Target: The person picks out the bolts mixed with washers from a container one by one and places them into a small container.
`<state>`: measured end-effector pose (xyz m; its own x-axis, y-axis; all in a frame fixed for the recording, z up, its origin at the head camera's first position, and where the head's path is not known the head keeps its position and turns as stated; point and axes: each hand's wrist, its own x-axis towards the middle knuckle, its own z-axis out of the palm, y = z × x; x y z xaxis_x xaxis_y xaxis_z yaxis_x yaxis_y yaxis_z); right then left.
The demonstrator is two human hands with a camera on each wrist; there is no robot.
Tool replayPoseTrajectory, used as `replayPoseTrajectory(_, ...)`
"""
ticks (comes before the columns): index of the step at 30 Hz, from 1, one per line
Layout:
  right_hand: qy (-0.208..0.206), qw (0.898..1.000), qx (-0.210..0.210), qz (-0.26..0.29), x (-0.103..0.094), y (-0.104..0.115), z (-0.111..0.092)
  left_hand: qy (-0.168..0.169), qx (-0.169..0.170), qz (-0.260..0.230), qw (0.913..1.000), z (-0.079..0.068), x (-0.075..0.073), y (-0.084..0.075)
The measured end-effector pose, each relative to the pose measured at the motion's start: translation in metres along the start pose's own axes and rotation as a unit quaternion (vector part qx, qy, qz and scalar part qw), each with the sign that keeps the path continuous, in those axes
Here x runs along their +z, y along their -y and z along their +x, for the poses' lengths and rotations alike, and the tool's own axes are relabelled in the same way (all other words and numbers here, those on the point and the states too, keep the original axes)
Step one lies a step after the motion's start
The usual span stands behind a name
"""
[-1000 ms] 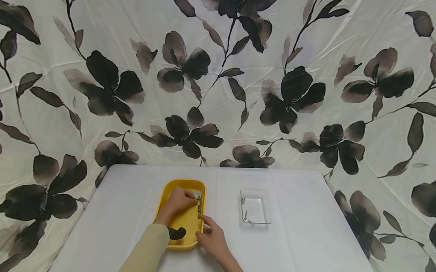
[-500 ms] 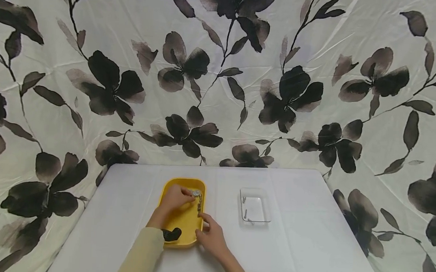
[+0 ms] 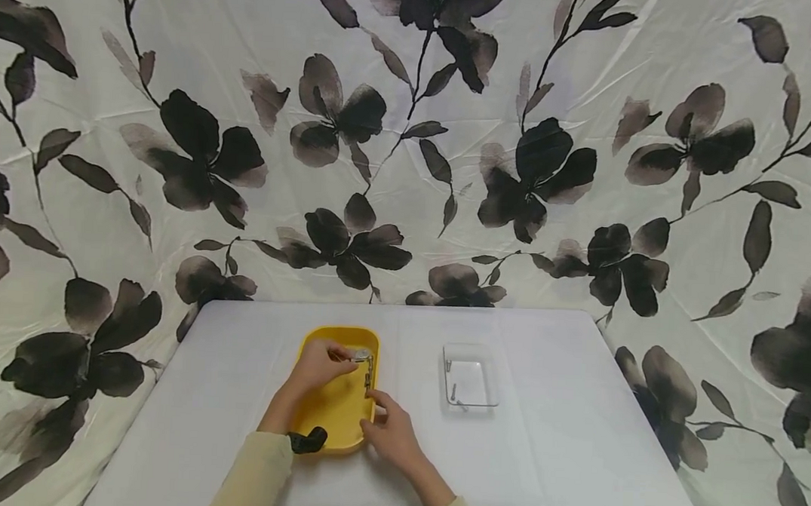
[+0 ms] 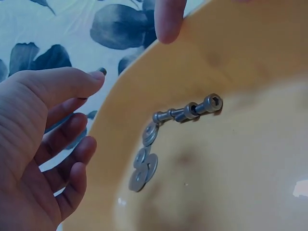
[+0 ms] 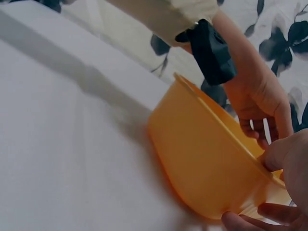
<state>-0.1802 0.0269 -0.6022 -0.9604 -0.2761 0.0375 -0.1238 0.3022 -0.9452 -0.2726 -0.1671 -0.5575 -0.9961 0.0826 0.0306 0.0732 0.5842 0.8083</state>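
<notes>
A yellow tray (image 3: 329,444) stands on the white table, with a row of socket-head screws (image 4: 192,110) and several flat washers (image 4: 139,175) along one inner side. My left hand (image 3: 319,370) is over the tray; its fingertips overlap the washers' edge in the head view. In the left wrist view that hand's fingers are loosely bent, apart from the washers, and no held part shows. My right hand (image 3: 394,437) grips the tray's right side. In the right wrist view its thumb (image 5: 276,154) lies over the rim while other fingers sit against the outer wall.
Right of the tray is a clear plastic box (image 3: 478,405) with several small screws (image 3: 454,392) in it. A white cover lies over the table (image 3: 546,455). Floral fabric (image 3: 410,155) hangs behind the table's far edge.
My left hand has drawn slightly leftward from the washers, and its wrist has swung left. My right hand stays at the tray's side. The whole head view has shifted a little.
</notes>
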Motion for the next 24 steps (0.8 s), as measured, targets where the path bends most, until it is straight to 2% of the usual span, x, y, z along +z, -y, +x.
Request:
replayPoseTrajectory(4, 0.001, 1.0, -0.002, -0.013, -0.004, 0.002, 0.003, -0.004, 0.025, -0.006, 0.9997, -0.007, -0.003, 0.0)
replayPoseTrajectory(9, 0.004, 1.0, 0.001, -0.03, -0.016, 0.01, 0.003, -0.012, 0.024, -0.007, 0.9996, -0.014, -0.007, -0.002)
replayPoseTrajectory(14, -0.013, 0.998, -0.011, -0.063, -0.043, 0.016, 0.003, -0.011, 0.019, -0.022, 0.9995, -0.016, -0.005, -0.013)
replayPoseTrajectory(20, -0.044, 0.991, -0.044, -0.117, -0.077, 0.019, 0.005, -0.015, 0.032, -0.036, 0.9987, -0.013, -0.001, -0.023)
replayPoseTrajectory(24, -0.062, 0.987, -0.063, -0.133, -0.098, 0.019, 0.001, 0.0, 0.032, -0.049, 0.9983, -0.013, 0.004, -0.028)
